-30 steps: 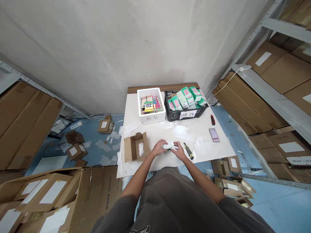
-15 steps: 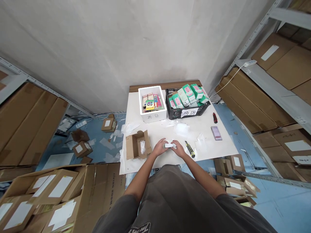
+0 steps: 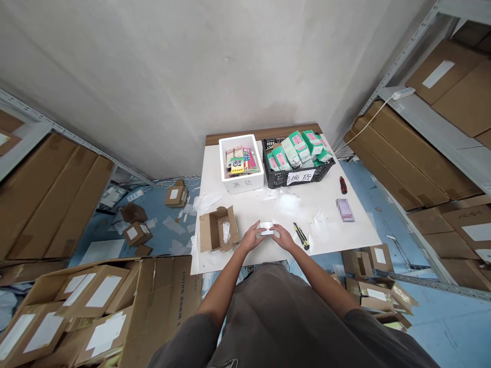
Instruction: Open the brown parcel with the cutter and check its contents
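Observation:
Between my two hands is a small white, box-like item [image 3: 266, 225], held over the front of the white table. My left hand [image 3: 252, 237] grips its left end, and my right hand [image 3: 283, 238] grips its right end. Both hands are closed with fingers and thumbs on it; its exact kind is too small to make out. Left of my left hand, an open cardboard box [image 3: 210, 232] has a crumpled white plastic piece [image 3: 226, 232] inside. Just right of my right hand lies a black and yellow utility knife [image 3: 301, 236].
A white foam box [image 3: 242, 185] with booklets and a black crate [image 3: 274, 177] with green and pink boxes stand at the back of the table [image 3: 253, 207]. A red and black tool [image 3: 342, 185] lies at right. Shelves and a large carton [image 3: 169, 301] flank the table.
The white item has turned in my hands, so more of its broad upper face shows. Both hands stay on it, and the view has shifted slightly.

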Demonstrator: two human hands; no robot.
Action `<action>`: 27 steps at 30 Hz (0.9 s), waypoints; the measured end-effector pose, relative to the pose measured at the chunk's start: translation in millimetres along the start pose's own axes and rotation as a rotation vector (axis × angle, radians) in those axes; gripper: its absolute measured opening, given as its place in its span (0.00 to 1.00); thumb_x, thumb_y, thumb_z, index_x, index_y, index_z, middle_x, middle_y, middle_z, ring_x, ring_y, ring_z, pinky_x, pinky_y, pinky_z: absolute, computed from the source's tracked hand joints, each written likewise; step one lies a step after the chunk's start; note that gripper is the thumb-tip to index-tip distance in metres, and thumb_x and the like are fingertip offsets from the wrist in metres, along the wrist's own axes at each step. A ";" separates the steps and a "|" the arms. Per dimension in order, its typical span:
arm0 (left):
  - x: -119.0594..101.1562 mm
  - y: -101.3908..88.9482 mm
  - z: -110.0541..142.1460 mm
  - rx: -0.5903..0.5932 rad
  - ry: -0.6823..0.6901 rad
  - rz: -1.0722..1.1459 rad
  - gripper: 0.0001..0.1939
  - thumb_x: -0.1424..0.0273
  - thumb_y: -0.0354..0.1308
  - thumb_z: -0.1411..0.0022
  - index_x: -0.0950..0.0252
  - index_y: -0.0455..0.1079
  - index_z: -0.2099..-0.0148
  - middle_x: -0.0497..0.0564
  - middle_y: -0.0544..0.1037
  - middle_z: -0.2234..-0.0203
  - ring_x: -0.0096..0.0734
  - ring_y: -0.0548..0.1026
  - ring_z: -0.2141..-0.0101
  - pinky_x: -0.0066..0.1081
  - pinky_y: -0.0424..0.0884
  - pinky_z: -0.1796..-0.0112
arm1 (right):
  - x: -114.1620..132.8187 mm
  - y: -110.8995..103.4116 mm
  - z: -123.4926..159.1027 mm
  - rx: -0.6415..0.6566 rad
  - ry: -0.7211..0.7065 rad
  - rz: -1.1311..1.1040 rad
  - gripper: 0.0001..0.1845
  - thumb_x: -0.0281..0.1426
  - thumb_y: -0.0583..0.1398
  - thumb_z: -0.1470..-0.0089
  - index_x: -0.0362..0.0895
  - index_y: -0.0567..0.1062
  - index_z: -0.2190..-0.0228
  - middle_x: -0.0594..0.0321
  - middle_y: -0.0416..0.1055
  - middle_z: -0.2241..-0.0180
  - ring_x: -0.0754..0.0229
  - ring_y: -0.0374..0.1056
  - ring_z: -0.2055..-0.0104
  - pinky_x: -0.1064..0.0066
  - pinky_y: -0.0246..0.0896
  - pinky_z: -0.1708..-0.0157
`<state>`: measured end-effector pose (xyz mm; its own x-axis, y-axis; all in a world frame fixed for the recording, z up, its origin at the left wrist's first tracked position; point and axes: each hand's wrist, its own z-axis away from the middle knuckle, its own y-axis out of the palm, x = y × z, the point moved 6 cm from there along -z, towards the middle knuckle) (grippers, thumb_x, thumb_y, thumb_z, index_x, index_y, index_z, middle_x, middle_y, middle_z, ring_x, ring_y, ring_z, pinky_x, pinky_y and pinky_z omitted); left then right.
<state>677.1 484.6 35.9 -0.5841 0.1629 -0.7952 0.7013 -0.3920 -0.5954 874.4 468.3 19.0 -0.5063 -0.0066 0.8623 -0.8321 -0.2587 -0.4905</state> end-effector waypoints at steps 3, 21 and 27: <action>5.0 6.2 4.9 -0.075 -0.027 0.104 0.25 0.70 0.64 0.41 0.55 0.73 0.41 0.54 0.61 0.29 0.49 0.64 0.33 0.48 0.66 0.37 | -6.3 1.8 -3.3 0.042 0.014 -0.141 0.26 0.29 0.62 0.49 0.51 0.77 0.47 0.54 0.66 0.36 0.47 0.63 0.35 0.52 0.64 0.40; 116.8 77.4 -28.5 -0.191 -0.416 0.846 0.51 0.65 0.75 0.56 0.55 0.57 0.31 0.63 0.66 0.34 0.55 0.66 0.36 0.48 0.67 0.42 | -95.3 44.8 -69.2 0.163 0.300 -0.702 0.49 0.34 0.74 0.62 0.57 0.65 0.39 0.54 0.62 0.35 0.43 0.60 0.34 0.45 0.57 0.38; 117.0 78.9 -42.4 -0.257 -0.368 0.990 0.44 0.58 0.75 0.51 0.56 0.59 0.36 0.60 0.73 0.41 0.45 0.75 0.45 0.45 0.72 0.46 | -95.0 53.5 -84.3 0.070 0.349 -0.768 0.48 0.35 0.72 0.58 0.56 0.62 0.37 0.54 0.68 0.41 0.48 0.70 0.45 0.49 0.67 0.45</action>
<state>681.4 511.1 -109.0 0.2311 -0.4193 -0.8779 0.9680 0.0080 0.2509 858.8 536.6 -99.7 0.1434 0.4910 0.8593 -0.9636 -0.1286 0.2343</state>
